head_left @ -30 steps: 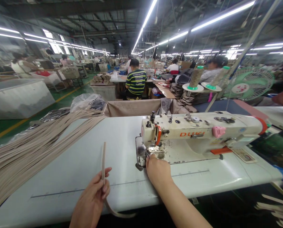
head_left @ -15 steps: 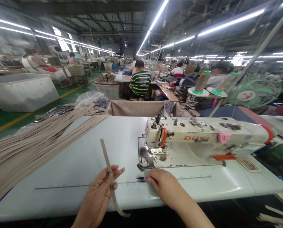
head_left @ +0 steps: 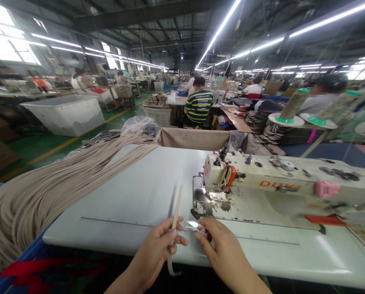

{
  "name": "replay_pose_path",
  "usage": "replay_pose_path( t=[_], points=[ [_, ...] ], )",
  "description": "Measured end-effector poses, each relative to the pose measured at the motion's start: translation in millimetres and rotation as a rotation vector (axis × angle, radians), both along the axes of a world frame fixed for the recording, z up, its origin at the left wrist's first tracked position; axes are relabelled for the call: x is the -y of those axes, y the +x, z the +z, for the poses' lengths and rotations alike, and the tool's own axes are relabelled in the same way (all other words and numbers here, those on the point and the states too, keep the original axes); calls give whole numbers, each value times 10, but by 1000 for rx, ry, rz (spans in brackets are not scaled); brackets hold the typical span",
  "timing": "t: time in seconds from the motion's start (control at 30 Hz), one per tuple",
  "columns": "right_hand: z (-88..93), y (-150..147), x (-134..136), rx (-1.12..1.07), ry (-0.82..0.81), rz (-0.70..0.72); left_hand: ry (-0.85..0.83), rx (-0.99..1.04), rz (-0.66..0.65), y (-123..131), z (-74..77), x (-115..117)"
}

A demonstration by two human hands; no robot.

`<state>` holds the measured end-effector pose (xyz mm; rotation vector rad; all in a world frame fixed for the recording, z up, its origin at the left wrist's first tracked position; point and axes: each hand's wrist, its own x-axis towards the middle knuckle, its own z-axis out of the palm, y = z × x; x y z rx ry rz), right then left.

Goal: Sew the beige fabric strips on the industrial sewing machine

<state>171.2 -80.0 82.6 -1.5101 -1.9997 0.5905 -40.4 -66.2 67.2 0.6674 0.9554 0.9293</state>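
Observation:
Between the thumb and fingers of my left hand is a narrow beige strap. Its upper end stands up above the table, and its lower end curls down past the front edge. My right hand is closed around a small pair of thread snips, whose pale blades point left toward the strap without touching it. Both hands are over the front of the white table. Just beyond my right hand stands a sewing machine with a worn metal plate.
A large bundle of beige straps lies over the table's left side. Behind the table is a beige cloth-lined bin. Thread cones stand at the right. A person in a striped shirt sits ahead; a grey tub stands left.
My view has turned left, so the scene sits further right. My hands have come closer together. The snips are lifted off the table, and the strap now leans right.

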Motion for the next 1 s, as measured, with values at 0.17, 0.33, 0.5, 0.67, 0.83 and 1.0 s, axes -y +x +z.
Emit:
replay_pose_path(
  t=[0.17,0.33,0.5,0.67,0.83,1.0],
  points=[
    [-57,-73,-4,86,84,38,17,41,-31,35,19,30],
    [-37,-114,28,80,101,84,17,97,-73,58,-35,38],
    [-107,-118,28,110,166,81,7,111,-110,92,-32,44],
    [-166,-56,10,57,243,37,40,127,-150,95,1,53],
    [-149,-12,46,-54,188,-16,31,118,-95,102,-46,50],
    [-164,-16,151,-114,236,99,-21,232,20,173,-18,10]
  ],
)
